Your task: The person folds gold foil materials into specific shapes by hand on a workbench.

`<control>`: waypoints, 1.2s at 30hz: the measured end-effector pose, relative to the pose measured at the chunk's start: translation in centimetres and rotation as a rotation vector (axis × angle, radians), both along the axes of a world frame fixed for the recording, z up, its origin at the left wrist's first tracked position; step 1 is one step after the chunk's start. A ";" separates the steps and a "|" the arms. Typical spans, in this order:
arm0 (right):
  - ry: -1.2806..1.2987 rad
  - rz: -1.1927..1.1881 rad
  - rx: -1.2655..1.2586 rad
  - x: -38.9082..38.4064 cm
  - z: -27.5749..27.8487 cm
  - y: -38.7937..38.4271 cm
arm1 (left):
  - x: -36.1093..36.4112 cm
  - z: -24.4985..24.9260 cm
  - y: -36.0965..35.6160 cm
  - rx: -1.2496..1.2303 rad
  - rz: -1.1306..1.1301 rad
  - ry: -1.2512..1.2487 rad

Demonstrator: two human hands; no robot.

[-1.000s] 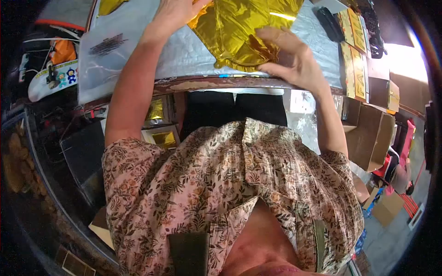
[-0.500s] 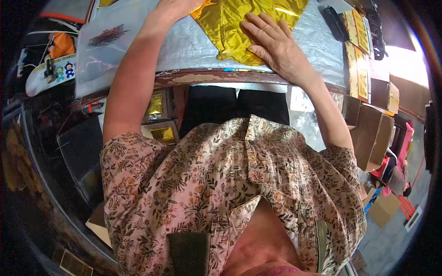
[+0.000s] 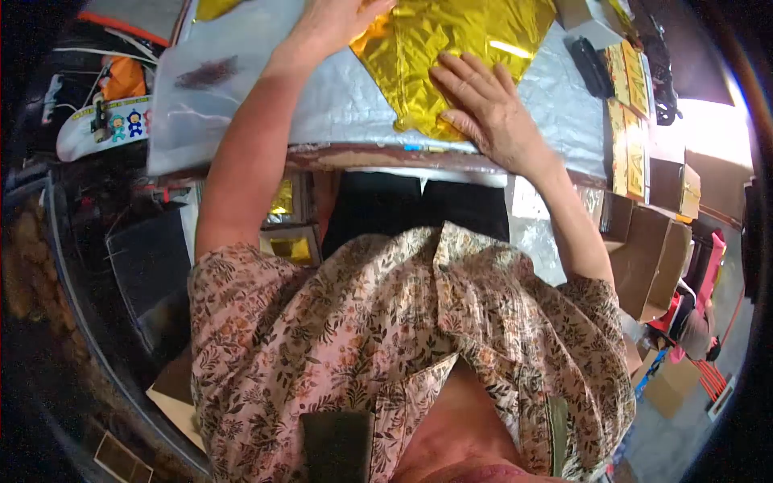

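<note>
Right grip: the right hand [image 3: 495, 117] lies palm down with its fingers a little apart, pressed on the gold foil [image 3: 439, 48] rather than closed around it.
Gold foil: shiny and creased, spread under the right grip and reaching across to the left one; its narrow lower end sits just beside the right thumb, close to the worktop's near edge.
Worktop: the brown, worn rim of the worktop [image 3: 362, 158] runs just below the right grip, with a pale, wrinkled cover [image 3: 330, 113] over the top.
Left grip: the left hand [image 3: 330, 24] is at the foil's left edge, farther in than the right; the picture's top cuts it, so I can't tell if it's pinching.
Dark smudge: the smudge [image 3: 207, 74] is left of the left forearm.
Black case: the case [image 3: 592, 68] lies right of the right grip, past the foil.
Printed boxes: yellow boxes [image 3: 630, 88] stand just beyond that case.
Second foil: another gold piece [image 3: 213, 8] shows left of the left grip.
Co-worker: a person [image 3: 694, 326] is well off to the right.
</note>
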State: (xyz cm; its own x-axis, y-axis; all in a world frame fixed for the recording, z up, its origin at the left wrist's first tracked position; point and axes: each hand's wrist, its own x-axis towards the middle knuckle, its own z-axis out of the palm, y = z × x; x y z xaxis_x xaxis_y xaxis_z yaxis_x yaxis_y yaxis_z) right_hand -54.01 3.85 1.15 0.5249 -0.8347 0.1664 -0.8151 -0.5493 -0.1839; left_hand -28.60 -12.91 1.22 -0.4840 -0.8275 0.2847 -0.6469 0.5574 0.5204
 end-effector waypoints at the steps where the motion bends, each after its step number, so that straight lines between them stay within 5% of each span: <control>1: -0.003 -0.010 0.011 0.1 0.1 0.0 | 0.6 -1.0 -0.9 -0.030 0.002 0.001; 3: -0.027 -0.021 0.047 0.4 0.6 0.2 | 1.7 -2.9 -2.7 -0.319 -0.052 0.026; 7: -0.040 -0.037 0.057 0.6 0.9 0.4 | 1.9 -2.8 -2.3 -0.440 -0.010 -0.007; 36: -0.074 -0.038 0.124 0.4 0.8 0.5 | -2.7 -2.4 0.8 -0.368 -0.175 -0.104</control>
State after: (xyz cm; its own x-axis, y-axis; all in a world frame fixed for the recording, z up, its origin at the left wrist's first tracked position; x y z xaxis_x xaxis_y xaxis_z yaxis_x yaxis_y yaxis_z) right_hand -53.61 4.31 1.97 0.4823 -0.8705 0.0978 -0.8170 -0.4873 -0.3083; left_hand -31.35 -12.12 -1.19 -0.6501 -0.5824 0.4880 -0.5645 0.8001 0.2029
